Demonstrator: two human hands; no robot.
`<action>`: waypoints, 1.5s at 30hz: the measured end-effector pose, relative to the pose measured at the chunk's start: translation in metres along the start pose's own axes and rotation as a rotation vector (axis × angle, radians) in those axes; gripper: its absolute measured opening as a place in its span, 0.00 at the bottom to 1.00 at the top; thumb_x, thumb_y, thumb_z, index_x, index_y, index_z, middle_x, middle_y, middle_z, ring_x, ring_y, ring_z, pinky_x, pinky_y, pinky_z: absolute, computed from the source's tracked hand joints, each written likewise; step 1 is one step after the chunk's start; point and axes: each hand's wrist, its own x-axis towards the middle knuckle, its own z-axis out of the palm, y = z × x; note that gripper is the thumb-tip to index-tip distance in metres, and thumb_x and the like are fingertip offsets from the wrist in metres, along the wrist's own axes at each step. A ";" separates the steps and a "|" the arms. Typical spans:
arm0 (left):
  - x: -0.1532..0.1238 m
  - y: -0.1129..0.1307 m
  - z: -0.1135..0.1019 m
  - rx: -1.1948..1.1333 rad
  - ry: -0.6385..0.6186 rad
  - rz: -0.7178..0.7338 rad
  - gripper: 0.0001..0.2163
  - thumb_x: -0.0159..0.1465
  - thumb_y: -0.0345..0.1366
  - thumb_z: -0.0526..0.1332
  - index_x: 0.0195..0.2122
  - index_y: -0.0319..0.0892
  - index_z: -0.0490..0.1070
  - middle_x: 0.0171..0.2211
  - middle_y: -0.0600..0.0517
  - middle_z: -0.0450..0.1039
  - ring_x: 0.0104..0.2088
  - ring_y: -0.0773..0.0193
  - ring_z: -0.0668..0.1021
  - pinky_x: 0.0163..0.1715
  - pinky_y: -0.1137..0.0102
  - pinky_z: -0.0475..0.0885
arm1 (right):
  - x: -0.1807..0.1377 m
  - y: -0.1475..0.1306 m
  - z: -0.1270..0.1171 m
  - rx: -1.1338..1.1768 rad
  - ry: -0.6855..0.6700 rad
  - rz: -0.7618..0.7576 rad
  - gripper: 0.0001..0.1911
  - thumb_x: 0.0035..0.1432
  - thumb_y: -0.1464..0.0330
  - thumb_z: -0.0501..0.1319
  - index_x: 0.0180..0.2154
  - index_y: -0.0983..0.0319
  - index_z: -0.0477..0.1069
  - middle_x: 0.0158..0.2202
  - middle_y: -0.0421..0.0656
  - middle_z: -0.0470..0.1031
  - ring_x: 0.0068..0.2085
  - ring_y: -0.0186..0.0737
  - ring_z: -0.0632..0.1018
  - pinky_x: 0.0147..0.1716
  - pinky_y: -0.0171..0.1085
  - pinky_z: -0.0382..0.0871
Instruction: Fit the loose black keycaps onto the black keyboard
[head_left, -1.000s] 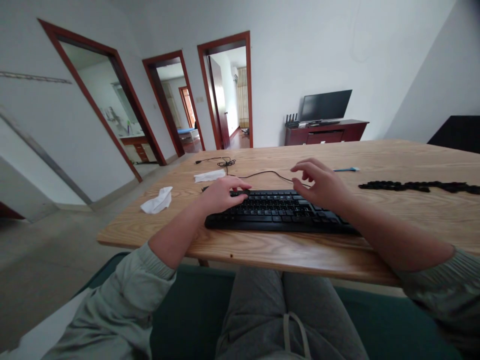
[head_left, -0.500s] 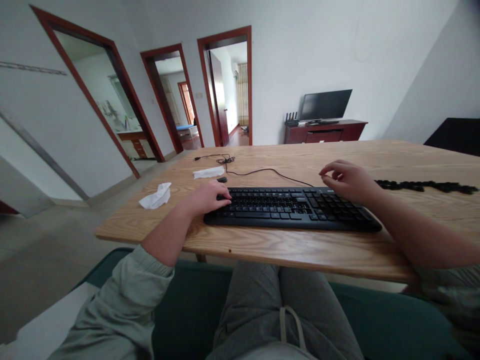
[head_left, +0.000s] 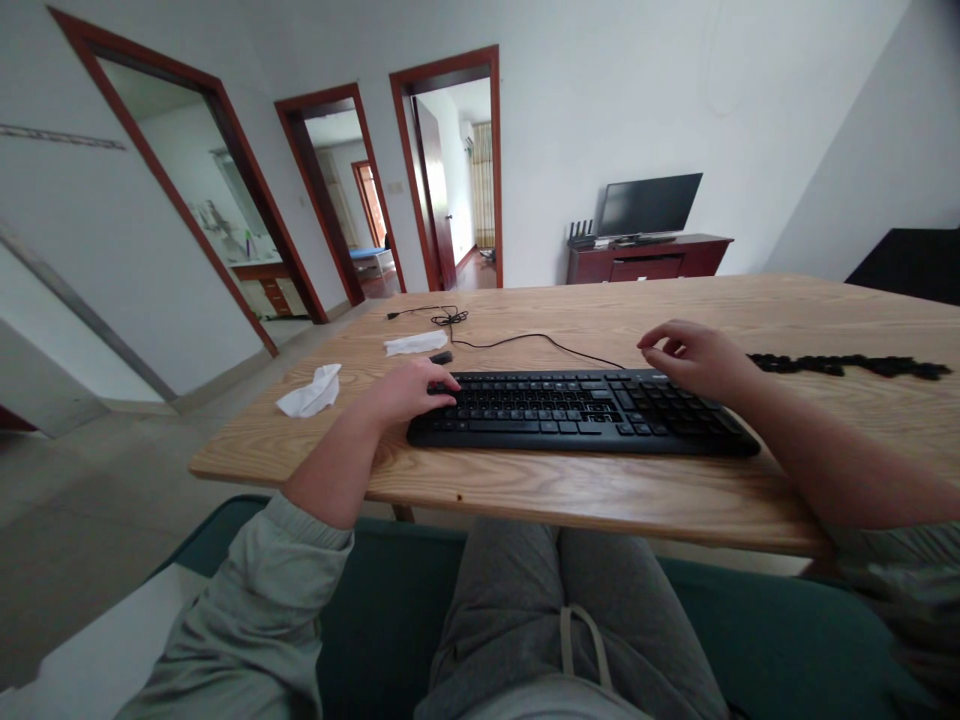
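Black plastic keyboard on the table looks light and stiff to me, best gripped by its ends, where my left hand and right hand rest with loosely curled fingers, holding nothing.

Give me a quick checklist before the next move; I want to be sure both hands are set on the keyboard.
1. Left hand on the keyboard: ok, fingers rest on its left end.
2. Right hand at the right end: ok, over the keys with fingers curled; actual contact cannot tell.
3. Right hand pinching something small: cannot tell.
4. Keyboard flat on the table: ok, parallel to the near edge.
5. Cable clear of the hands: ok, it trails away behind the keyboard.
6. Loose black keys clear of the keyboard: ok, in a row to the right, apart from it.
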 end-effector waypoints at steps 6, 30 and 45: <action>-0.001 -0.002 0.001 -0.016 0.005 0.000 0.12 0.61 0.40 0.63 0.44 0.46 0.79 0.42 0.50 0.78 0.45 0.58 0.76 0.49 0.64 0.69 | -0.001 0.003 0.000 -0.006 -0.003 0.003 0.13 0.50 0.58 0.58 0.32 0.59 0.73 0.25 0.44 0.72 0.26 0.41 0.72 0.30 0.41 0.66; -0.001 0.013 0.003 0.002 0.034 0.048 0.10 0.63 0.39 0.60 0.41 0.45 0.79 0.42 0.49 0.76 0.43 0.61 0.76 0.47 0.67 0.70 | 0.000 0.006 0.002 -0.040 -0.015 -0.018 0.11 0.52 0.60 0.58 0.33 0.58 0.74 0.23 0.42 0.73 0.25 0.39 0.73 0.26 0.39 0.66; 0.000 0.010 0.002 -0.019 0.016 0.010 0.09 0.61 0.40 0.61 0.37 0.43 0.79 0.38 0.50 0.77 0.39 0.61 0.77 0.42 0.67 0.71 | -0.001 0.006 0.001 -0.067 -0.009 -0.006 0.10 0.53 0.60 0.59 0.33 0.57 0.74 0.23 0.41 0.72 0.25 0.40 0.72 0.26 0.39 0.64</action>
